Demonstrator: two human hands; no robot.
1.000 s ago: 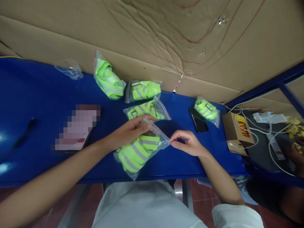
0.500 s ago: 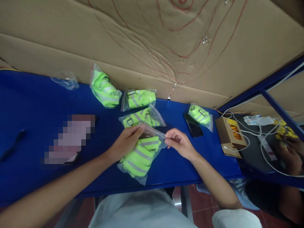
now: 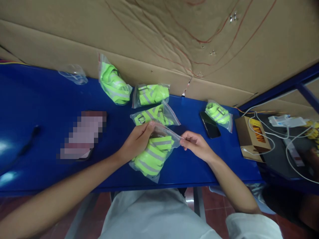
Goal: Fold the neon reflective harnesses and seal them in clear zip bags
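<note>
A clear zip bag (image 3: 154,156) with folded neon-yellow and grey reflective straps inside lies near the table's front edge, its top raised a little. My left hand (image 3: 137,141) pinches the left end of the bag's zip edge between thumb and finger. At the right end of that same edge, my right hand (image 3: 193,145) grips the corner with closed fingers. Just behind it lies another bagged strap bundle (image 3: 154,115). Further back are two more, a flat bag (image 3: 152,94) and a fuller bag (image 3: 114,84) leaning near the cardboard.
A dark phone (image 3: 210,124) lies beside a bagged strap bundle (image 3: 219,114) on the right. On the left are a phone with a blurred-out screen (image 3: 83,136), a black cable (image 3: 27,142) and crumpled clear plastic (image 3: 74,74). A cardboard box (image 3: 251,137) with white cables stands at right.
The view has shifted, so everything sits slightly higher and further right. Both hands keep their hold on the bag's zip edge. The person's hand at the far right is now mostly out of view.
</note>
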